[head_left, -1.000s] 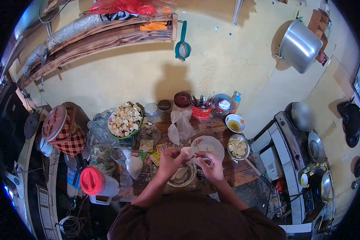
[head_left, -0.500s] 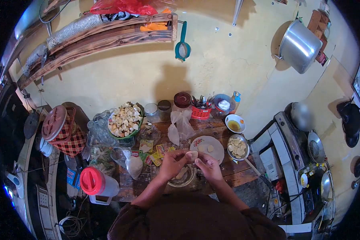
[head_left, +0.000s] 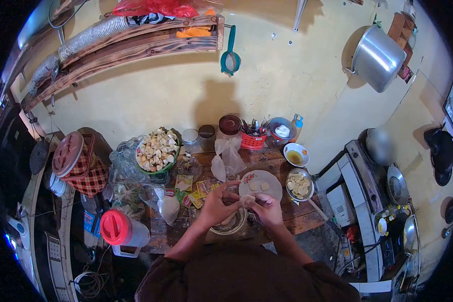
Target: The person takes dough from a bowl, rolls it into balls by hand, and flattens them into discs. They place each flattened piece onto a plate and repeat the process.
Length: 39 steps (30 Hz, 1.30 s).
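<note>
Between the fingertips of both hands is a small pale piece of dough point(head_left: 247, 200). My left hand point(head_left: 219, 206) pinches it from the left, and my right hand point(head_left: 268, 210) grips it from the right. Beneath them stands a round bowl point(head_left: 230, 233), partly covered by the hands, with pale dough inside. Just beyond the fingers lies a white plate point(head_left: 261, 175) with a floral pattern, bearing two small flat dough rounds point(head_left: 253, 185). To its right is a pan point(head_left: 312, 192) full of similar pale pieces.
A basin of cut pale chunks point(head_left: 158, 150) stands back left, with seasoning packets point(head_left: 196, 196) and a bag of white powder point(head_left: 168, 208) nearer. A red-lidded jug point(head_left: 117, 227) is at the left edge. A bowl of yellowish liquid point(head_left: 295, 157) sits back right, near the stove point(head_left: 365, 173).
The dough piece has come slightly lower and turned between the fingers. My left fingers have spread and shifted a little; the right hand has rotated slightly.
</note>
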Tool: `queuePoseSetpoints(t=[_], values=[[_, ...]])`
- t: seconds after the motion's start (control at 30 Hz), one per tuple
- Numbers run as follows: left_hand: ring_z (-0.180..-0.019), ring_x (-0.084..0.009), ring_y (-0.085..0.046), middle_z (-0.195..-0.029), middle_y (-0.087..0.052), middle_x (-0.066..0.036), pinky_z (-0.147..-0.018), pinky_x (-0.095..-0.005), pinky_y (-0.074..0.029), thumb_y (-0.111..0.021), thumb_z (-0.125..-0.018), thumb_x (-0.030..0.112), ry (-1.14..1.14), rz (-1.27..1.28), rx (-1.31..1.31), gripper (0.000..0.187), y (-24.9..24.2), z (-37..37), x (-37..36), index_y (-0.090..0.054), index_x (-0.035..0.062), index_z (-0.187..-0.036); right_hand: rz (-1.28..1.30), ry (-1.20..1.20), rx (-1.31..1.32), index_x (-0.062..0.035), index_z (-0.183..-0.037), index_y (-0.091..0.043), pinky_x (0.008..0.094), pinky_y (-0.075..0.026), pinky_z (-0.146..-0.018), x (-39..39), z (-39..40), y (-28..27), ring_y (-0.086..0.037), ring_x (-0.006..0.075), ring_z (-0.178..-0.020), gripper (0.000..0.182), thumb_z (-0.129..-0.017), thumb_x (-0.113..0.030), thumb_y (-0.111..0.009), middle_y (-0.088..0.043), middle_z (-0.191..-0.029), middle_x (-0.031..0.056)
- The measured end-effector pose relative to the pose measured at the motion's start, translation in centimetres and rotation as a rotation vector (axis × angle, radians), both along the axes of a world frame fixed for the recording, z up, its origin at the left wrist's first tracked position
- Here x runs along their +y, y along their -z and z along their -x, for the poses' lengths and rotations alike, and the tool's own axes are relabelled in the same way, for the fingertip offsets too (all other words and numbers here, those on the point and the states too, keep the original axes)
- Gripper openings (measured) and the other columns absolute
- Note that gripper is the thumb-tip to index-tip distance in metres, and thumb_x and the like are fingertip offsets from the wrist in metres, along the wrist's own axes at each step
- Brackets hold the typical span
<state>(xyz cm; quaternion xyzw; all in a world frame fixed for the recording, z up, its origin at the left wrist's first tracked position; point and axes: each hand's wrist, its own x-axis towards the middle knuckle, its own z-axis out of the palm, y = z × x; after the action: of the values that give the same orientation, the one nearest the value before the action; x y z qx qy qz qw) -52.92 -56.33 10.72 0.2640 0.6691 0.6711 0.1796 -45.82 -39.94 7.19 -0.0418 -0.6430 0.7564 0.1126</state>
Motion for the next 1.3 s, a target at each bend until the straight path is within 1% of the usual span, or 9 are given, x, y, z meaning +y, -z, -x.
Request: queuePoseSetpoints(t=[0.43,0.53,0.63,0.73,0.93,1.03,1.13,1.2,1.3], values=[[-0.076,-0.0116,-0.063,-0.081,-0.067,-0.01,-0.066,-0.0255,-0.051,-0.066,-0.078,0.006,-0.074,0.032,-0.092,0.043,0.6,0.3,0.8,-0.049,0.0019,-0.116,0.064,0.016,-0.152,0.0069,-0.098,-0.062,0.026,-0.051,-0.074,0.4,0.3,1.3,-0.061,0.0135,-0.081,0.022,-0.086,-0.012,-0.06,-0.065,-0.091,0.0103],[-0.075,-0.0113,-0.063,-0.081,-0.067,-0.01,-0.064,-0.0258,-0.051,-0.066,-0.078,0.005,-0.046,0.048,-0.112,0.042,1.4,0.7,1.0,-0.048,0.002,-0.116,0.253,0.0,-0.177,0.0073,-0.1,-0.06,0.0262,-0.051,-0.075,0.2,0.1,1.3,-0.062,0.0147,-0.082,0.024,-0.085,-0.011,-0.062,-0.065,-0.093,0.0117],[-0.074,-0.0114,-0.063,-0.079,-0.067,-0.01,-0.062,-0.0256,-0.051,-0.064,-0.079,0.003,-0.094,0.083,-0.057,0.043,3.0,1.0,1.4,-0.047,0.0024,-0.118,0.067,0.028,-0.22,0.0057,-0.101,-0.061,0.0267,-0.051,-0.074,0.1,-0.2,1.6,-0.062,0.014,-0.08,0.023,-0.083,-0.009,-0.062,-0.065,-0.092,0.0092],[-0.074,-0.0129,-0.063,-0.082,-0.067,-0.011,-0.065,-0.0267,-0.051,-0.067,-0.076,0.003,0.004,-0.019,-0.279,0.046,5.4,1.6,1.7,-0.047,0.0026,-0.118,0.006,0.01,-0.235,0.0061,-0.102,-0.06,0.0257,-0.051,-0.073,0.9,-0.4,3.0,-0.062,0.0138,-0.079,0.025,-0.081,-0.007,-0.063,-0.065,-0.092,0.0092],[-0.079,-0.0156,-0.064,-0.087,-0.067,-0.01,-0.073,-0.0288,-0.051,-0.074,-0.068,0.009,0.07,0.208,-0.052,0.055,8.9,2.0,2.5,-0.049,0.0032,-0.117,0.269,0.075,-0.372,0.0058,-0.101,-0.061,0.0242,-0.05,-0.071,1.5,-1.3,5.0,-0.062,0.0115,-0.078,0.024,-0.083,-0.01,-0.062,-0.066,-0.089,0.0088],[-0.083,-0.0168,-0.064,-0.093,-0.066,-0.011,-0.073,-0.0298,-0.051,-0.075,-0.067,0.014,0.103,0.126,-0.216,0.057,10.5,1.9,3.1,-0.05,0.0038,-0.118,0.06,0.009,-0.423,0.0061,-0.102,-0.06,0.0249,-0.05,-0.069,3.6,-1.7,8.3,-0.062,0.0126,-0.077,0.026,-0.084,-0.012,-0.06,-0.065,-0.087,0.0083],[-0.087,-0.0183,-0.064,-0.102,-0.064,-0.014,-0.076,-0.0319,-0.051,-0.074,-0.069,0.017,0.039,0.386,-0.083,0.056,11.5,2.6,2.8,-0.051,0.0043,-0.118,-0.067,0.123,-0.477,0.005,-0.102,-0.061,0.0264,-0.05,-0.067,6.1,-1.4,10.9,-0.062,0.0124,-0.075,0.026,-0.083,-0.013,-0.061,-0.065,-0.085,0.0074],[-0.088,-0.0186,-0.063,-0.104,-0.062,-0.014,-0.077,-0.0323,-0.051,-0.073,-0.071,0.019,-0.035,0.346,-0.074,0.053,10.3,3.3,2.3,-0.052,0.0042,-0.117,-0.699,0.341,-0.409,0.0021,-0.098,-0.064,0.0291,-0.05,-0.065,8.4,-0.8,13.4,-0.063,0.0167,-0.07,0.022,-0.08,-0.01,-0.062,-0.066,-0.084,0.0104],[-0.088,-0.019,-0.063,-0.101,-0.063,-0.012,-0.079,-0.0324,-0.05,-0.072,-0.074,0.02,-0.003,0.317,-0.084,0.049,11.3,4.7,1.6,-0.053,0.0041,-0.116,-0.893,0.485,-0.34,-0.001,-0.091,-0.067,0.0321,-0.05,-0.068,10.1,0.9,13.3,-0.064,0.0243,-0.073,0.017,-0.075,-0.006,-0.061,-0.065,-0.083,0.014]])
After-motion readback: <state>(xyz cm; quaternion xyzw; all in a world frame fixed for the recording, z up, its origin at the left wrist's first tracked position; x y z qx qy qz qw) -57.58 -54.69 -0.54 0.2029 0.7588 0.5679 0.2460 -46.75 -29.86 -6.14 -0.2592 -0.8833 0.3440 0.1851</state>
